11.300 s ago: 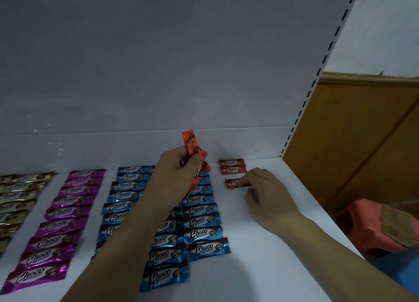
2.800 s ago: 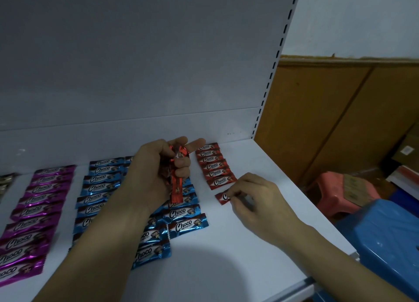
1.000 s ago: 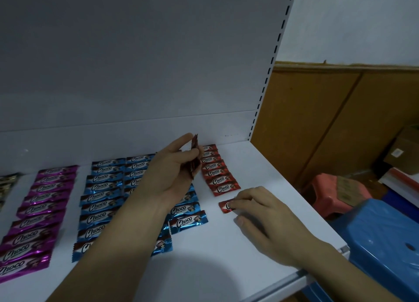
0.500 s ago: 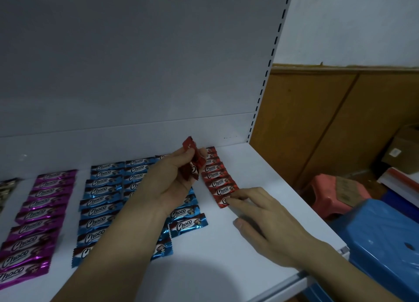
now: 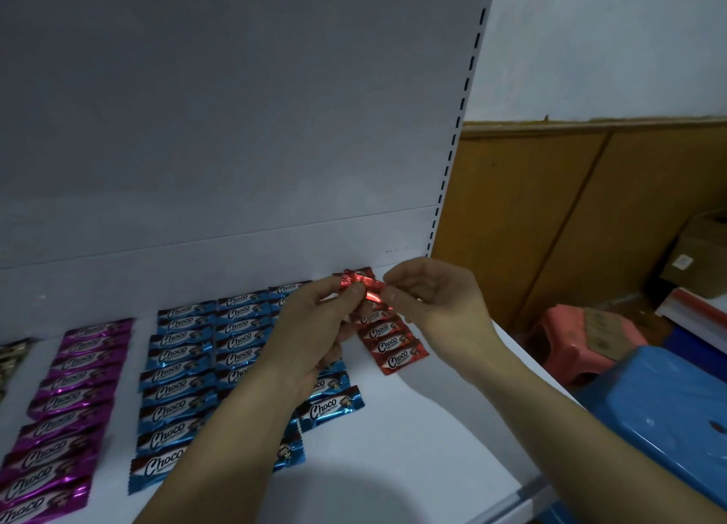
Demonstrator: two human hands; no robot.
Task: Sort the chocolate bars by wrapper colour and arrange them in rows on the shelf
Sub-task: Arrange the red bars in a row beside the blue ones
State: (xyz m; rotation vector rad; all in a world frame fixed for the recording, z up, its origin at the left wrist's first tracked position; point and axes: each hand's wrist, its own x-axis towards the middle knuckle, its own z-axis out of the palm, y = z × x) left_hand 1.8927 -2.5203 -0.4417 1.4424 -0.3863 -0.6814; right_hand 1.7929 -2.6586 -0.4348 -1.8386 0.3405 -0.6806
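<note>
On the white shelf (image 5: 413, 437) lie rows of Choco bars: purple bars (image 5: 74, 382) at the left, blue bars (image 5: 177, 370) in the middle, and a red row (image 5: 393, 346) at the right. My left hand (image 5: 314, 326) holds a small bunch of red bars (image 5: 360, 285) above the red row. My right hand (image 5: 429, 299) pinches the right end of one of those red bars. Both hands hover just above the shelf and hide the far end of the red row.
Gold bars (image 5: 11, 358) peek in at the far left edge. Right of the shelf upright (image 5: 452, 149) stand a wooden panel (image 5: 550, 216), a pink stool (image 5: 582, 338), a blue plastic stool (image 5: 668, 409) and a cardboard box (image 5: 696, 259).
My right hand has lifted off the last red bar laid in the row and moved up to the bunch in my left hand, pinching one bar there.
</note>
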